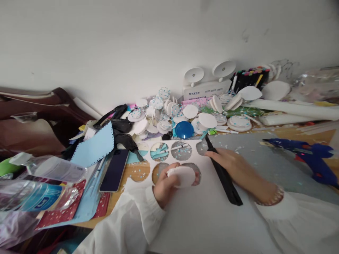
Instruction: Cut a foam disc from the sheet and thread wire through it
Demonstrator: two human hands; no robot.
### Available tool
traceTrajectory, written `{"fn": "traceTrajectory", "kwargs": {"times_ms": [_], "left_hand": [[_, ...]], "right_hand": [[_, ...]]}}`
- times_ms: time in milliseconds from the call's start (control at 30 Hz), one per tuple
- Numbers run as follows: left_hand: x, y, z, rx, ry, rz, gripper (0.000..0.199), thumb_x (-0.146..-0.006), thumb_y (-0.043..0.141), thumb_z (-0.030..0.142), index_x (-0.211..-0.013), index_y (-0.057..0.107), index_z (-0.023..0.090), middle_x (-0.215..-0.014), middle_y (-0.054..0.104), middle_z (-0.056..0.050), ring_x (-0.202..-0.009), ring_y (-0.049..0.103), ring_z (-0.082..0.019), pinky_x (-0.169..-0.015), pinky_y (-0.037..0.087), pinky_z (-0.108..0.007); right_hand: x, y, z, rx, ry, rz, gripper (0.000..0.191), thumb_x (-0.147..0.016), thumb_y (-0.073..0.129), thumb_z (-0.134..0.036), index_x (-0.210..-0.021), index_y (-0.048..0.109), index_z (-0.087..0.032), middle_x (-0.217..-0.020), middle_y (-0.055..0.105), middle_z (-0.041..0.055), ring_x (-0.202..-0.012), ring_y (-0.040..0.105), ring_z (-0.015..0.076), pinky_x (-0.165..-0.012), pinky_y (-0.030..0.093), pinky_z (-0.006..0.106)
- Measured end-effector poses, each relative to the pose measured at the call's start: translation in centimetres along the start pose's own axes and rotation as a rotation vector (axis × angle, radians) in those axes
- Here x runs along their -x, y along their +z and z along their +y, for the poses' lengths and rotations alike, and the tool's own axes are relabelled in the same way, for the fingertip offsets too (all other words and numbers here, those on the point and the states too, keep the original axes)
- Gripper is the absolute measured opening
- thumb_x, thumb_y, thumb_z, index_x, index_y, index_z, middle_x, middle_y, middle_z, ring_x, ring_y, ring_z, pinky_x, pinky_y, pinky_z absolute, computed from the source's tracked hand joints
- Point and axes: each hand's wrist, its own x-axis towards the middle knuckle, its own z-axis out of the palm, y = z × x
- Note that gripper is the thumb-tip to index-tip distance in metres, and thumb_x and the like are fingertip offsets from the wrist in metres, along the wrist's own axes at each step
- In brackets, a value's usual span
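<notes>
My left hand [165,187] pinches a round white disc [182,177], held over a white sheet [193,215]. Round holes are cut through the sheet's far part, and the tabletop shows through them. My right hand [230,162] is closed on a long black tool [224,176] that tapers to a narrow tip pointing away from me. That tool slants across the sheet, near a hole at its far right. I cannot make out its exact kind. Some fingers of the right hand are hidden behind it.
White discs [190,111] with blue dots crowd the back, around a blue round lid [184,129]. A blue glue gun [304,151] lies right on a grey mat [254,155]. Left are a phone [114,171], plastic bottles [39,197] and a light-blue card [94,146]. A twin-lamp box [206,90] stands behind.
</notes>
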Motion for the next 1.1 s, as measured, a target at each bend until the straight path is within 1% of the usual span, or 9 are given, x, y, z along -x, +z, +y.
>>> {"fn": "traceTrajectory", "kwargs": {"times_ms": [200, 300, 400, 467, 533, 600, 700, 933, 1100], "left_hand": [[-1.2, -1.3, 0.0, 0.471, -0.376, -0.184, 0.043, -0.061, 0.056, 0.026, -0.102, 0.061, 0.013, -0.100, 0.070, -0.016, -0.084, 0.065, -0.023, -0.075, 0.046, -0.034], [-1.2, -1.9, 0.1, 0.585, -0.449, -0.269, 0.056, -0.065, 0.053, 0.033, -0.117, 0.059, 0.012, -0.103, 0.067, -0.016, -0.087, 0.064, -0.024, -0.074, 0.047, -0.036], [-1.1, -1.9, 0.2, 0.651, -0.413, -0.304, 0.063, -0.064, 0.052, 0.037, -0.120, 0.059, 0.009, -0.100, 0.065, -0.016, -0.084, 0.062, -0.024, -0.070, 0.046, -0.035], [-1.0, -1.6, 0.2, 0.657, -0.364, -0.304, 0.066, -0.060, 0.053, 0.036, -0.119, 0.060, 0.008, -0.100, 0.064, -0.016, -0.083, 0.061, -0.024, -0.067, 0.044, -0.032], [-0.9, -1.3, 0.2, 0.634, -0.313, -0.302, 0.068, -0.056, 0.054, 0.033, -0.118, 0.062, 0.007, -0.100, 0.064, -0.017, -0.085, 0.061, -0.024, -0.066, 0.042, -0.030], [-0.8, -1.1, 0.1, 0.580, -0.269, -0.299, 0.069, -0.054, 0.056, 0.030, -0.118, 0.063, 0.007, -0.101, 0.065, -0.017, -0.087, 0.061, -0.024, -0.067, 0.041, -0.028], [-0.7, -1.2, 0.1, 0.434, -0.221, -0.301, 0.068, -0.055, 0.065, 0.027, -0.121, 0.062, 0.010, -0.104, 0.064, -0.015, -0.088, 0.060, -0.023, -0.073, 0.043, -0.030], [-0.6, -1.6, 0.0, 0.143, -0.156, -0.270, 0.061, -0.069, 0.076, 0.041, -0.123, 0.055, 0.022, -0.093, 0.055, -0.004, -0.070, 0.053, -0.014, -0.064, 0.040, -0.028], [-0.6, -1.8, -0.6, 0.027, -0.139, -0.224, 0.050, -0.062, 0.084, 0.035, -0.101, 0.055, 0.022, -0.088, 0.046, 0.000, -0.070, 0.043, -0.009, -0.059, 0.035, -0.022]], "right_hand": [[-0.4, 0.9, 0.4, 0.157, -0.126, -0.054, 0.055, -0.083, 0.042, -0.004, -0.129, 0.060, -0.028, -0.092, 0.065, 0.0069, -0.082, 0.062, 0.0220, -0.070, 0.050, 0.033], [-0.5, 1.3, -0.5, 0.179, -0.061, 0.050, 0.049, -0.089, 0.037, -0.009, -0.133, 0.054, -0.025, -0.097, 0.063, 0.0086, -0.086, 0.062, 0.0217, -0.073, 0.050, 0.033], [-0.2, 1.7, -2.0, 0.209, 0.193, 0.224, 0.023, -0.091, 0.048, -0.028, -0.110, 0.060, -0.020, -0.082, 0.063, 0.0053, -0.071, 0.062, 0.0207, -0.062, 0.046, 0.032], [0.0, 2.0, -3.2, 0.218, 0.290, 0.165, 0.021, -0.084, 0.059, -0.042, -0.091, 0.059, -0.022, -0.070, 0.062, 0.0015, -0.059, 0.060, 0.0197, -0.053, 0.040, 0.031], [0.3, 2.4, -4.2, 0.196, 0.279, 0.025, 0.024, -0.077, 0.065, -0.046, -0.082, 0.057, -0.024, -0.074, 0.065, 0.0023, -0.067, 0.064, 0.0232, -0.053, 0.040, 0.031], [0.4, 2.7, -4.7, 0.136, 0.291, -0.045, 0.020, -0.079, 0.062, -0.044, -0.082, 0.058, -0.024, -0.079, 0.067, 0.0037, -0.076, 0.065, 0.0256, -0.057, 0.042, 0.032], [0.5, 2.7, -4.1, -0.069, 0.378, -0.042, 0.017, -0.086, 0.052, -0.039, -0.088, 0.058, -0.024, -0.077, 0.066, 0.0037, -0.071, 0.063, 0.0230, -0.060, 0.046, 0.034], [-0.1, 2.1, -2.4, -0.618, 0.501, 0.313, 0.023, -0.088, 0.054, -0.043, -0.103, 0.047, -0.027, -0.092, 0.066, 0.0034, -0.072, 0.064, 0.0186, -0.065, 0.053, 0.032], [0.0, 1.2, -2.9, -0.386, 0.476, 0.572, 0.034, -0.080, 0.066, -0.042, -0.106, 0.049, -0.026, -0.093, 0.061, 0.0050, -0.081, 0.060, 0.0220, -0.072, 0.051, 0.036]]}}
